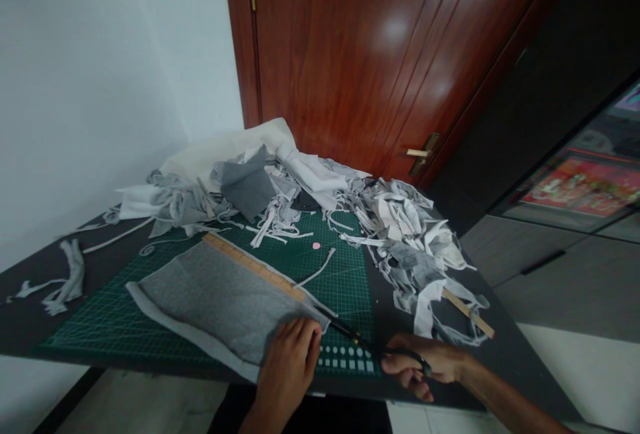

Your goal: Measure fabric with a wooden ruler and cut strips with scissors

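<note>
A piece of grey fabric (215,294) lies on the green cutting mat (345,274), with a wooden ruler (250,263) along its far edge. My left hand (293,354) presses on the fabric's near right corner, its fingers together and curled. Black scissors (345,329) are gripped in my right hand (415,364), fingers wrapped round the handles. Their blades point left and reach the fabric's right end, beside a narrow strip at the edge. A thin loose strip (317,269) touches the ruler. A small pink piece (317,245) sits on the mat beyond it.
Heaps of grey and white scraps (400,214) cover the back and right of the dark table (395,314). A second wooden ruler (470,314) lies among scraps at the right. Twisted scraps (73,274) rest at the far left. A wooden door (340,54) stands behind.
</note>
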Tool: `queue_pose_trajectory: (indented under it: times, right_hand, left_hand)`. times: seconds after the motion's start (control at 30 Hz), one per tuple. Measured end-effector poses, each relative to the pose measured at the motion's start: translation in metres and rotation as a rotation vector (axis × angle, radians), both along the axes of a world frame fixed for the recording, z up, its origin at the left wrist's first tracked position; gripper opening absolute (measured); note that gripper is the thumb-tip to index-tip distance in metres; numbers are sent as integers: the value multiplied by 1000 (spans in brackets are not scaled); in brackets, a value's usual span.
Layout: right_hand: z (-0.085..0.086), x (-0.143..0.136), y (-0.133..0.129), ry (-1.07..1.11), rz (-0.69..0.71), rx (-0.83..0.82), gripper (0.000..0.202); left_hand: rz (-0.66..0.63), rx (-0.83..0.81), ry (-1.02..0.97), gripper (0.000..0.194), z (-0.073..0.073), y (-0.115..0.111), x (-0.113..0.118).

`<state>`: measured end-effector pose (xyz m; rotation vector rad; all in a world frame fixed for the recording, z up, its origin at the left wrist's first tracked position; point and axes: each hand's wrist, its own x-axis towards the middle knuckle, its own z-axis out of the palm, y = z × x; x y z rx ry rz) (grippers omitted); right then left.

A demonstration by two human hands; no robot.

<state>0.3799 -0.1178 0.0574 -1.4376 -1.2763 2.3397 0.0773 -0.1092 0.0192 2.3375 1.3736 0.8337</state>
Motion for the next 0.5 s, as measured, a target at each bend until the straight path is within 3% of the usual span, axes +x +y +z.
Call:
queue_pose_trajectory:
  times: [0.5]
  right_hand:
    - [-2, 2, -1, 45, -15, 2, 65]
  left_hand:
    - [-3, 21, 0, 18, 0, 1, 0]
